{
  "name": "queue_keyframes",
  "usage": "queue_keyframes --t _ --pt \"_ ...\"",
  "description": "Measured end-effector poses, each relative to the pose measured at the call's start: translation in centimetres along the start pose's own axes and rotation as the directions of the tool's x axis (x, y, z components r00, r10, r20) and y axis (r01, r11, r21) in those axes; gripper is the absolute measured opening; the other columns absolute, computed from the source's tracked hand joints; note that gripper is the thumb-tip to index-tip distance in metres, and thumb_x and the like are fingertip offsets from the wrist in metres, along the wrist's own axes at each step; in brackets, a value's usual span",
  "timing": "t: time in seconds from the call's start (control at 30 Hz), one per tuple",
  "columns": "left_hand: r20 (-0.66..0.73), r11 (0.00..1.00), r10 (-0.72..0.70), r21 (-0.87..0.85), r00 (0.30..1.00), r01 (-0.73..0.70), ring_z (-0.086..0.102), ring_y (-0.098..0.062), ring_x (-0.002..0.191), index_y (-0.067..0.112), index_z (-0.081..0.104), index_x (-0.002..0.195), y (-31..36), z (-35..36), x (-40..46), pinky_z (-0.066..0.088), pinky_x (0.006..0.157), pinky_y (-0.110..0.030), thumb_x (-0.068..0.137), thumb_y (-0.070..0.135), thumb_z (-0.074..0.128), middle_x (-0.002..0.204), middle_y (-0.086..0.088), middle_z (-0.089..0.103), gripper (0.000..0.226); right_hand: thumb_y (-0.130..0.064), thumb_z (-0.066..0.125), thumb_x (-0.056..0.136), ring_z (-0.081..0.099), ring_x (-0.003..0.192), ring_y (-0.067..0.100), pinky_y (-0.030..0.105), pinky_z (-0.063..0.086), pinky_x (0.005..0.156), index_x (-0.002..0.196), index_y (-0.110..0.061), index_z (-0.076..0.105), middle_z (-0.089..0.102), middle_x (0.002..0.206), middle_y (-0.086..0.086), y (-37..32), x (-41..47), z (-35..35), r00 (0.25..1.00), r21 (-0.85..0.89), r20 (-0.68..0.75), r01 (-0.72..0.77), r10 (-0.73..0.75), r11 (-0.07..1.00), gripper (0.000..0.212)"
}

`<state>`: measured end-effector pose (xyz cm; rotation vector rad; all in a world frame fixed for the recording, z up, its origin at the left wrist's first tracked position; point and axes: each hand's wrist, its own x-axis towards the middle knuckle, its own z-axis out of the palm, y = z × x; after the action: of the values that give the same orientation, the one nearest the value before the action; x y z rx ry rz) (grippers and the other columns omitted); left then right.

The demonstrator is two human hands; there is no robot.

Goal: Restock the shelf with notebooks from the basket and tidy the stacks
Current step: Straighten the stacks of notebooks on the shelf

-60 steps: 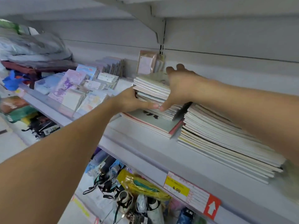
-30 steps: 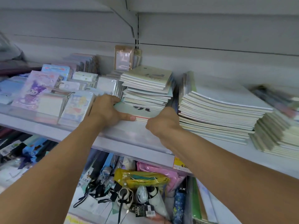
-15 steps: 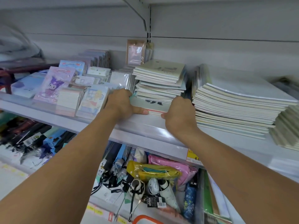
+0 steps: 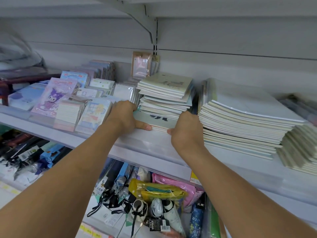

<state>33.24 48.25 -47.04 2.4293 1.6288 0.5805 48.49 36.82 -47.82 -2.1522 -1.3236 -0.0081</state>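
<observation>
White notebook stack [image 4: 164, 98] lies flat; both hands grip its sides.

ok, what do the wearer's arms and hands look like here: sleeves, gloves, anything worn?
Both forearms are bare to the frame edge, no sleeves in view. The left hand and right hand wear no gloves. No watch, bracelet or ring shows on the visible parts; the fingers are mostly hidden.

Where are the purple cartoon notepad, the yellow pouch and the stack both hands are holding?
Purple cartoon notepad [image 4: 54, 97], head view: cover picture.
Yellow pouch [image 4: 155, 190], head view: clear plastic front.
Middle notebook stack [image 4: 165, 98], head view: front page edges.
</observation>
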Motion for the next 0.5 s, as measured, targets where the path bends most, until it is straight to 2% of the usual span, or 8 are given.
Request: queue_keyframes --t 0.1,0.17,0.2,0.23,0.27,0.3,0.37,0.5 --pt "0.014 0.998 0.028 -0.064 1.0 -0.027 0.058 -0.021 0.095 0.011 0.067 0.109 -0.3 0.6 -0.3 0.046 0.081 -0.029 0.05 0.068 0.081 0.108 -0.005 0.067 0.084 -0.003 0.068 0.088 0.065 0.088 0.028 0.025 0.041 0.06 0.081 -0.009 0.053 0.064 0.092 0.01 0.2 -0.2 0.4 1.0 0.025 0.006 -0.02 0.02 0.999 0.017" --pt "0.065 0.986 0.015 -0.166 0.998 -0.004 0.055 -0.015 0.097 0.016 0.063 0.117 -0.4 0.7 -0.5 0.042 0.08 -0.024 0.052 0.066 0.082 0.114 0.001 0.064 0.084 -0.01 0.069 0.089 0.065 0.094 0.027 0.021 0.041 0.054 0.079 -0.008 0.052 0.06 0.085 0.005 0.2 -0.3 0.8 0.996 0.148 0.073 -0.055 0.045 0.987 0.02" --pt "0.096 0.976 0.007 -0.219 0.995 0.014 0.054 -0.013 0.098 0.02 0.061 0.12 -0.5 0.6 -0.6 0.04 0.081 -0.022 0.054 0.066 0.081 0.116 0.005 0.062 0.083 -0.017 0.07 0.09 0.062 0.105 0.028 0.024 0.047 0.062 0.097 -0.005 0.056 0.061 0.096 0.008 -0.1 -0.4 0.6 0.991 0.225 0.116 -0.086 0.061 0.971 0.02" --pt "0.125 0.965 0.003 -0.261 0.992 0.03 0.054 -0.012 0.101 0.022 0.059 0.123 -0.6 0.6 -0.6 0.039 0.083 -0.022 0.057 0.066 0.08 0.118 0.008 0.06 0.082 -0.024 0.069 0.091 0.055 0.12 0.03 0.027 0.051 0.08 0.127 0.002 0.046 0.058 0.12 0.015 -0.3 -0.2 0.6 0.984 0.283 0.159 -0.123 0.08 0.951 0.05" --pt "0.15 0.955 0.005 -0.293 0.989 0.04 0.053 -0.012 0.107 0.021 0.056 0.128 -0.8 0.6 -0.6 0.04 0.088 -0.022 0.063 0.064 0.077 0.123 0.009 0.058 0.081 -0.027 0.065 0.093 0.046 0.131 0.03 0.029 0.046 0.094 0.145 0.008 0.023 0.047 0.139 0.02 -0.4 0.0 0.6 0.975 0.319 0.198 -0.161 0.101 0.934 0.075" --pt "0.171 0.947 0.007 -0.317 0.985 0.048 0.052 -0.014 0.115 0.021 0.052 0.135 -0.9 0.6 -0.5 0.039 0.096 -0.023 0.068 0.06 0.076 0.131 0.008 0.055 0.082 -0.028 0.06 0.096 0.044 0.133 0.03 0.028 0.043 0.094 0.149 0.01 0.009 0.04 0.146 0.021 -0.4 0.3 0.6 0.968 0.343 0.226 -0.187 0.113 0.92 0.082" --pt "0.191 0.939 0.002 -0.337 0.982 0.064 0.046 -0.014 0.127 0.021 0.042 0.146 -1.0 0.6 -0.2 0.031 0.101 -0.019 0.073 0.052 0.077 0.146 0.005 0.046 0.086 -0.024 0.055 0.099 0.051 0.125 0.029 0.023 0.038 0.078 0.147 0.01 0.012 0.047 0.141 0.02 -0.3 0.7 0.6 0.961 0.335 0.24 -0.218 0.141 0.916 0.073" --pt "0.173 0.932 -0.011 -0.356 0.985 0.073 0.041 -0.005 0.117 0.023 0.036 0.148 -1.0 0.7 0.0 0.027 0.095 -0.017 0.073 0.048 0.08 0.149 0.007 0.041 0.091 -0.019 0.058 0.098 0.056 0.118 0.025 0.022 0.036 0.07 0.145 0.009 0.02 0.054 0.133 0.016 -0.1 1.1 0.6 0.949 0.301 0.267 -0.246 0.166 0.922 0.066"
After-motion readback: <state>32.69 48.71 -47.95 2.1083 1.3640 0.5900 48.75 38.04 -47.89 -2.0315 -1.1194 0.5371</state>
